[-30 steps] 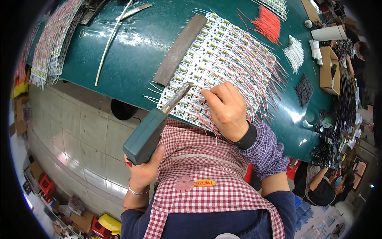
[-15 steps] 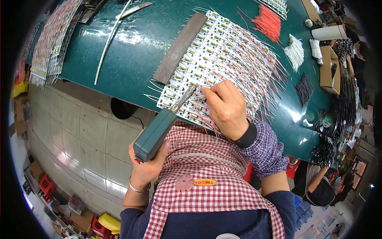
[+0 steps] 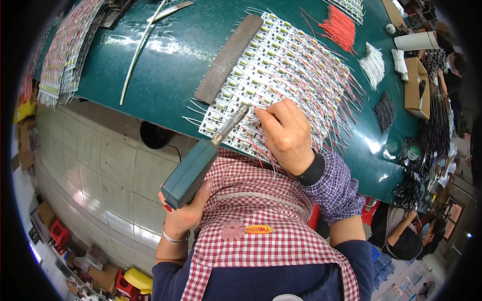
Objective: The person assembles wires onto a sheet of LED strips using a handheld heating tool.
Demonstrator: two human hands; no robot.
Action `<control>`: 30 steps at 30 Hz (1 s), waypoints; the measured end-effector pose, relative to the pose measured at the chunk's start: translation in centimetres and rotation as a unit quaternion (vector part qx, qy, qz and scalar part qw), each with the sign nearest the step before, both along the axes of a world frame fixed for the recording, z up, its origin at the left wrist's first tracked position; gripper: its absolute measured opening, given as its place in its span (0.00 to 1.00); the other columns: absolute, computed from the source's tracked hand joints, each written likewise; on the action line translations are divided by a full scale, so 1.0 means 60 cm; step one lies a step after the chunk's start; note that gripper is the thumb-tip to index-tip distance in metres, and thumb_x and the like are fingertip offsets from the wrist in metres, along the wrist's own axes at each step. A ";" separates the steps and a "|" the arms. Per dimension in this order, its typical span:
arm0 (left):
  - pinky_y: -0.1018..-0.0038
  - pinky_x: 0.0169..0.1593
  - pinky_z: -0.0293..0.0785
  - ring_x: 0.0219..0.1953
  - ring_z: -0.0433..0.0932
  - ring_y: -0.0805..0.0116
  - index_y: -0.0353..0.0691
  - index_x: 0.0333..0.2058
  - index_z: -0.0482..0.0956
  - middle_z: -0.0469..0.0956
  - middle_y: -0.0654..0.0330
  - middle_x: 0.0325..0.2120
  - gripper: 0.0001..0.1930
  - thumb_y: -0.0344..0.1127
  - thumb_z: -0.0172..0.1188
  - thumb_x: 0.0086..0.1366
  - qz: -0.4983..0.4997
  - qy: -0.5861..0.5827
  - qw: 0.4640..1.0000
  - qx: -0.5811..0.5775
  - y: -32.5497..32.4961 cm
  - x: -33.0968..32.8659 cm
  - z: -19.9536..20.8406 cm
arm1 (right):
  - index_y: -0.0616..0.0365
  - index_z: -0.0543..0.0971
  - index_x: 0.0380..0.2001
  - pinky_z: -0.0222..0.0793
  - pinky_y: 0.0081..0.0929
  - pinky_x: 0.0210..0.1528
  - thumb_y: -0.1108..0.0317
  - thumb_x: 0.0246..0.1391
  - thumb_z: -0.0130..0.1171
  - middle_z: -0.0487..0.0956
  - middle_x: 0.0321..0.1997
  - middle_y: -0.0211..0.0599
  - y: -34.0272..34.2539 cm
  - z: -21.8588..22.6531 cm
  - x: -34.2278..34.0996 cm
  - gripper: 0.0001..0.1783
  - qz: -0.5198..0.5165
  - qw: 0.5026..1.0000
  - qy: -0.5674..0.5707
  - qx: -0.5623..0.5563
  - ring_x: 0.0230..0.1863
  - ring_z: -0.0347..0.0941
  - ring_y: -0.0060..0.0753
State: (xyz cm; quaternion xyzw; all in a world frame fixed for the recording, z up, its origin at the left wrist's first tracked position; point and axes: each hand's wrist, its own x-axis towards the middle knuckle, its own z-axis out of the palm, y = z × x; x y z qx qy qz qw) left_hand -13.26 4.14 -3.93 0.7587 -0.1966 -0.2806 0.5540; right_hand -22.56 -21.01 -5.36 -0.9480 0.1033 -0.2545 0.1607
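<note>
My left hand [image 3: 187, 209] is wrapped round the dark green body of a soldering gun [image 3: 192, 170]. Its metal tip points up and right, over a white panel of small circuit boards [image 3: 255, 79]. Close to that tip, the thumb and forefinger of my right hand [image 3: 288, 135] are pinched on what looks like a thin wire, mostly hidden by the fingers. Rows of red and white wires [image 3: 321, 85] fan out from the panel to the right, partly under my right hand. A flat dark bar [image 3: 228, 60] lies along the panel's left edge.
Bundles of red wires [image 3: 339, 29], white wires [image 3: 372, 66] and black wires [image 3: 384, 113] lie on the green table [image 3: 165, 75] to the right. Beyond stands a cardboard box [image 3: 415, 100]. More wired panels [image 3: 70, 50] are stacked far left. A co-worker [image 3: 409, 233] sits at lower right.
The soldering gun and my left hand have shifted slightly down and left. My right hand stays almost in place, still pinched.
</note>
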 end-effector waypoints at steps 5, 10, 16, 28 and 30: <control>0.74 0.30 0.76 0.25 0.82 0.68 0.31 0.37 0.84 0.84 0.56 0.28 0.09 0.27 0.72 0.58 0.010 -0.031 0.999 -0.026 -0.001 -0.004 0.003 | 0.62 0.83 0.37 0.69 0.33 0.31 0.82 0.38 0.65 0.74 0.29 0.34 0.001 0.006 0.002 0.17 -0.001 1.000 -0.021 0.006 0.32 0.72 0.38; 0.75 0.30 0.76 0.25 0.82 0.68 0.31 0.37 0.84 0.84 0.56 0.28 0.09 0.27 0.72 0.57 0.012 -0.014 1.000 -0.010 0.011 -0.005 0.003 | 0.61 0.84 0.37 0.68 0.33 0.31 0.83 0.37 0.66 0.74 0.29 0.34 0.018 0.012 -0.009 0.19 0.001 0.999 -0.035 -0.007 0.33 0.71 0.38; 0.75 0.30 0.76 0.26 0.82 0.68 0.31 0.37 0.84 0.84 0.55 0.28 0.10 0.27 0.71 0.57 -0.005 -0.038 0.999 -0.001 0.022 -0.006 0.000 | 0.62 0.83 0.38 0.67 0.33 0.31 0.83 0.38 0.66 0.72 0.27 0.33 0.028 0.006 -0.012 0.18 0.001 1.000 -0.015 -0.003 0.32 0.70 0.37; 0.79 0.33 0.72 0.28 0.76 0.75 0.27 0.38 0.81 0.80 0.59 0.29 0.10 0.21 0.68 0.57 -0.049 -0.028 0.998 -0.015 0.006 0.005 0.017 | 0.64 0.83 0.37 0.66 0.33 0.30 0.82 0.39 0.66 0.71 0.26 0.34 0.032 0.003 -0.009 0.17 0.002 1.000 -0.005 -0.013 0.31 0.69 0.37; 0.79 0.32 0.71 0.28 0.76 0.76 0.27 0.38 0.81 0.80 0.60 0.28 0.10 0.21 0.68 0.57 -0.051 -0.026 0.998 -0.011 0.007 0.005 0.017 | 0.64 0.83 0.37 0.66 0.33 0.30 0.82 0.38 0.66 0.71 0.26 0.34 0.032 0.002 -0.008 0.17 0.001 1.000 -0.004 -0.017 0.31 0.69 0.37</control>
